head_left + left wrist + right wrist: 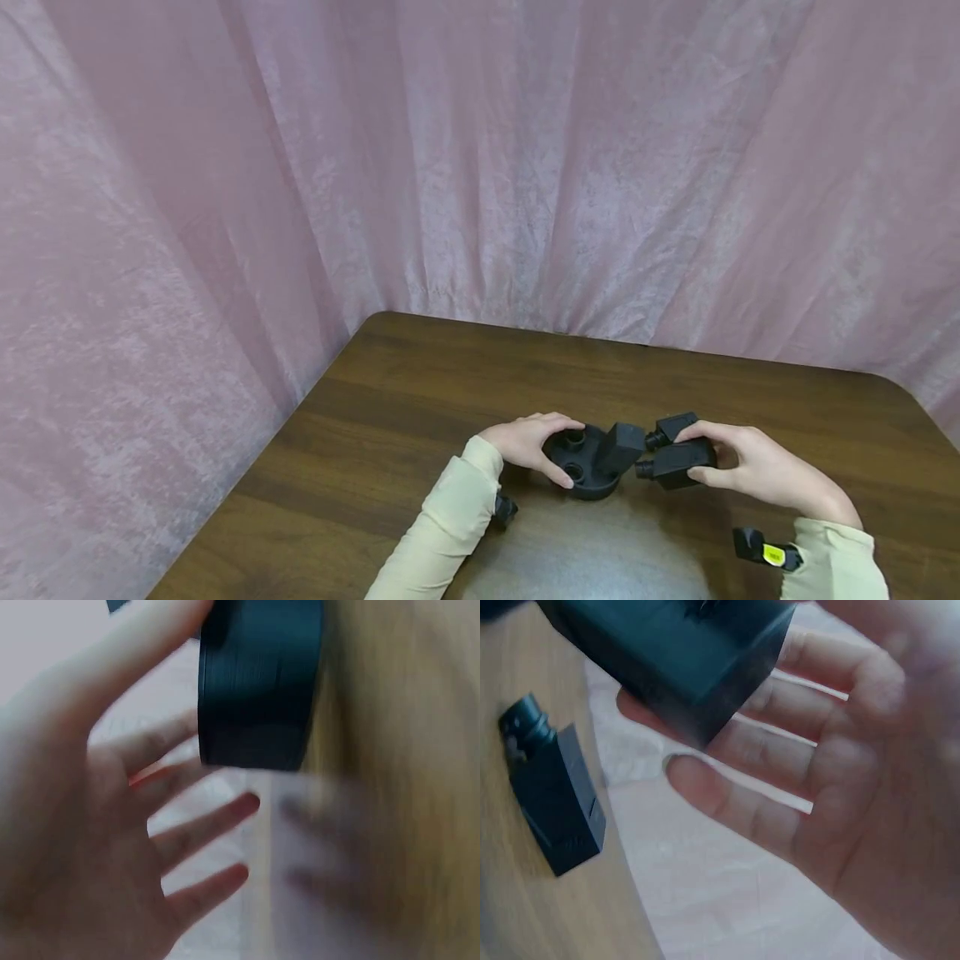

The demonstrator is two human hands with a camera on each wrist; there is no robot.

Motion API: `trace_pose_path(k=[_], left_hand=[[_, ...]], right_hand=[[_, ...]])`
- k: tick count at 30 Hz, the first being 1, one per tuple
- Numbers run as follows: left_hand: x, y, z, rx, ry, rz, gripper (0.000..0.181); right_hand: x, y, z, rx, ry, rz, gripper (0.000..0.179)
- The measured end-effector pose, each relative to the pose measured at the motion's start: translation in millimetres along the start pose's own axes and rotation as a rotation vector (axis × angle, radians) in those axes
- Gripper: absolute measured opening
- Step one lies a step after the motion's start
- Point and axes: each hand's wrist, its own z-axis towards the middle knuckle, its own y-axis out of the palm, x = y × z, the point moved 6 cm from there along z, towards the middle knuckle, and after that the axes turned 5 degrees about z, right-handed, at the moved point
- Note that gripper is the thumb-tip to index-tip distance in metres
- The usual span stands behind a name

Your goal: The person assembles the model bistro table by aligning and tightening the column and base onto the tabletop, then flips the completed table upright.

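A round black base (587, 485) with socket holes in its top stands on the table. My left hand (525, 443) holds it at the side, thumb in front and fingers behind; in the left wrist view its curved side (259, 690) shows beside the thumb. A black block (621, 447) juts up from the base's right part. Between the thumb and fingers of my right hand (753, 462) is another black block (681, 463), its narrow round end pointing left toward the base. Just behind it a similar block (559, 799) lies on the table, round neck at one end.
The brown wooden table (420, 375) has rounded far corners. A pink curtain (487, 167) hangs behind it and along the left side. A small black camera (765, 550) is strapped at the right wrist, and another (505, 510) at the left.
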Motion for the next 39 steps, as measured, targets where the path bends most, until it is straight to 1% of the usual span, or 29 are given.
trace_pose_path(k=[3, 5, 9, 11, 14, 18, 21, 23, 28, 33, 36, 39], left_hand=[[6.5, -2.1, 1.1, 0.033, -0.020, 0.046, 0.083], [9.1, -2.2, 1.5, 0.044, -0.024, 0.067, 0.083], [9.3, -2.8, 1.3, 0.044, -0.028, 0.084, 0.083], [8.6, -3.4, 0.9, 0.039, -0.032, 0.074, 0.082], [7.5, -4.7, 0.1, 0.033, -0.034, 0.061, 0.081], [5.3, -4.0, 0.3, 0.039, -0.038, 0.038, 0.079], [3.6, -3.2, 1.0, 0.059, -0.054, 0.027, 0.077], [3.5, -3.3, 1.9, 0.077, -0.066, 0.025, 0.077], [6.7, -3.7, 5.2, 0.115, -0.103, 0.028, 0.077], [10.5, -2.7, 8.1, 0.141, -0.137, 0.029, 0.077], [9.7, -0.6, 9.2, 0.140, -0.141, 0.018, 0.077], [8.0, 1.0, 9.2, 0.128, -0.124, 0.003, 0.076]], right_hand=[[-8, 0, 0.0, 0.009, -0.044, 0.027, 0.033], [-11, 0, 0.0, 0.021, -0.060, 0.030, 0.033], [-21, -1, 3.1, 0.102, -0.102, -0.018, 0.033], [-28, -1, 6.2, 0.143, -0.130, -0.037, 0.033], [-39, 1, 12.2, 0.181, -0.167, -0.034, 0.034], [-48, 7, 21.0, 0.192, -0.207, -0.015, 0.034], [-51, 12, 26.4, 0.179, -0.233, 0.013, 0.036], [-53, 14, 29.1, 0.182, -0.250, 0.012, 0.037], [-53, 17, 33.6, 0.194, -0.246, -0.025, 0.040], [-51, 21, 36.7, 0.169, -0.223, -0.041, 0.041], [-50, 23, 37.5, 0.151, -0.208, -0.050, 0.043], [-49, 24, 37.5, 0.144, -0.191, -0.056, 0.045]])
